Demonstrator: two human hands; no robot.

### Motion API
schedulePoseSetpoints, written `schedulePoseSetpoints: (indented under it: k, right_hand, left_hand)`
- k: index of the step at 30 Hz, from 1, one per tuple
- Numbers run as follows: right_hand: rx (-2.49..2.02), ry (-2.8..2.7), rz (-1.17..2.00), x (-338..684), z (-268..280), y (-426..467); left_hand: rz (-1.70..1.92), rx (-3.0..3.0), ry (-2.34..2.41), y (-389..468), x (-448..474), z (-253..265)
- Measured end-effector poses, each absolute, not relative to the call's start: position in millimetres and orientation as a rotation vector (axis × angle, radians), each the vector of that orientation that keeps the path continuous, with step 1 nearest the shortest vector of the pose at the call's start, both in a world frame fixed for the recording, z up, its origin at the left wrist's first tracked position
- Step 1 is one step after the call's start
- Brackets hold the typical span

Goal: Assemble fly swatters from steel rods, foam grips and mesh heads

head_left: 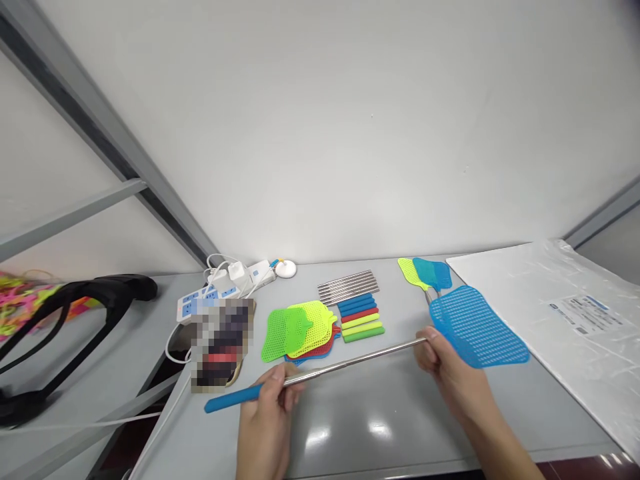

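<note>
A fly swatter [357, 361] with a metal rod drawn out long slants across the middle of the view. My left hand [269, 408] is closed round it where the blue grip [233, 399] meets the rod. At the far end my right hand [445, 367] pinches the rod beside the blue mesh head [480, 327]. Beyond the rod lie green, yellow, red and blue swatter heads [300, 331], overlapping in a pile. Loose metal rods [349, 287] sit in a row behind several coloured grips [360, 320]. Yellow and blue swatters [425, 272] rest at the back right.
A power strip [200, 303] with plugs and white cables stands at the back left, near a round white object [285, 269]. A pixelated item [223, 343] lies in front. White wrapped packaging [560, 320] covers the grey table's [400, 413] right side. Black straps [75, 327] are at left.
</note>
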State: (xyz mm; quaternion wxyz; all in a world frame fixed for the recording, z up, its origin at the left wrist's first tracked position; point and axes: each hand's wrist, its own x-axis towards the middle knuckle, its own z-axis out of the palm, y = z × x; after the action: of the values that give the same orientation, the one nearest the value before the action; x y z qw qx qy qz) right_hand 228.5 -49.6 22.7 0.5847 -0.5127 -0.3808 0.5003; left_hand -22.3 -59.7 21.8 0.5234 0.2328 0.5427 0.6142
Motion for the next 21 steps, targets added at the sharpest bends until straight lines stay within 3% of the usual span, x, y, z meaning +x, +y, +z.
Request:
schedulePoseSetpoints:
  k: [13,21]
  right_hand:
    - [-1.006,-0.561,1.178,229,35,-47]
    - [-1.141,-0.896,1.18,177,13,-57]
  left_hand:
    - [1.811,0.56,1.178,-54,-21,45]
    - [1.522,0.596,1.099,-67,23,19]
